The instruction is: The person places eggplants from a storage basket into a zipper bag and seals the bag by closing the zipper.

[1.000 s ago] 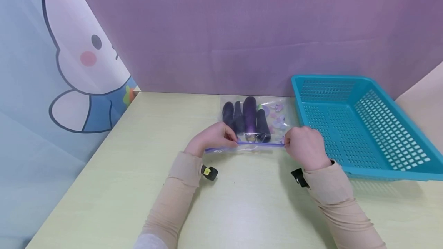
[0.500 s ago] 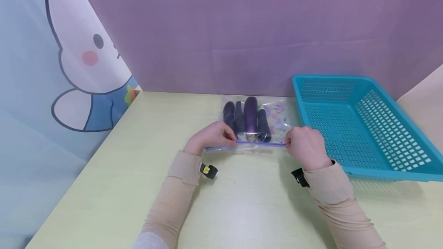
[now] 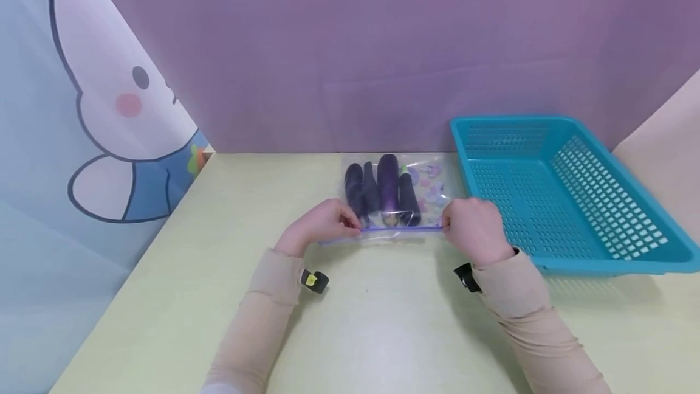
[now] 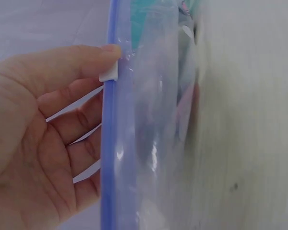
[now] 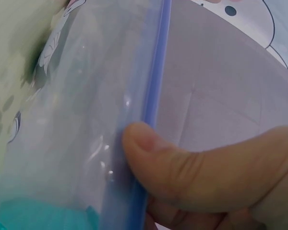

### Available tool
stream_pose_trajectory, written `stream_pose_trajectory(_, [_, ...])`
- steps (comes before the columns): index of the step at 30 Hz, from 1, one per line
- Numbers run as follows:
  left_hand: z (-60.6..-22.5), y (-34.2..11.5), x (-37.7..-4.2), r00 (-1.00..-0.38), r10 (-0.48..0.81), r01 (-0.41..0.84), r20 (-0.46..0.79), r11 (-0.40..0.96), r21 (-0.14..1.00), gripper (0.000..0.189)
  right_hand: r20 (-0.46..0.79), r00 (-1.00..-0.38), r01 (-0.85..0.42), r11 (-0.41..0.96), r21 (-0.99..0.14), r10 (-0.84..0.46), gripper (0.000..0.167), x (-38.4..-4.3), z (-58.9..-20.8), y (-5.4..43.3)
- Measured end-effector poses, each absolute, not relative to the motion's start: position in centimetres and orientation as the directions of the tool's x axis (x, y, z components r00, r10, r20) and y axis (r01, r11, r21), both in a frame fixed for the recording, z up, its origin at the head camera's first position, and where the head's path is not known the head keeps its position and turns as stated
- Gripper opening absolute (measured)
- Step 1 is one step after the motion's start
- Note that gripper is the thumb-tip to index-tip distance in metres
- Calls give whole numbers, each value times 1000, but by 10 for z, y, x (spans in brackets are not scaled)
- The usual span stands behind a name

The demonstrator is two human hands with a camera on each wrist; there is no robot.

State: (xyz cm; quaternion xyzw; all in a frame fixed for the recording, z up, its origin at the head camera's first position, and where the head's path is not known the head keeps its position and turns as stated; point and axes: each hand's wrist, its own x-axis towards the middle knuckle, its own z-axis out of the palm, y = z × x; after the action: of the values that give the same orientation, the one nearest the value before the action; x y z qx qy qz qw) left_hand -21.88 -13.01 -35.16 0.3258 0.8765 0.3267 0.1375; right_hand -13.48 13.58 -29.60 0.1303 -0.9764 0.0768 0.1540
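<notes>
A clear zip bag [image 3: 377,235] with a purple-blue zip strip [image 3: 401,229] lies on the table, its far part printed with pink and purple shapes. Inside are several dark eggplants [image 3: 388,184] side by side. My left hand [image 3: 325,221] pinches a small white slider [image 4: 109,73] on the strip between thumb and finger; its other fingers curl loosely behind the strip in the left wrist view. At the strip's right end my right hand [image 3: 476,227] pinches the bag edge, thumb [image 5: 149,143] in front and fingers mostly hidden behind.
A turquoise plastic basket [image 3: 596,266] stands to the right, close beside the bag and right hand. Behind the pale table [image 3: 355,333] hangs a purple cloth [image 3: 383,47]. A blue cartoon curtain [image 3: 38,260] hangs at the left.
The head view has shifted slightly. My left hand has slid a little to the left along the zip strip. The right hand keeps its hold at the right end.
</notes>
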Motion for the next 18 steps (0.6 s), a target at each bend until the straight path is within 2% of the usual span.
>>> stream_pose_trajectory(18, [-351, -143, -214, -753, 659, 485, -10, 564, 668, 10, 302, -925, -279, 951, -134, -229, 21, -135, -294, 137])
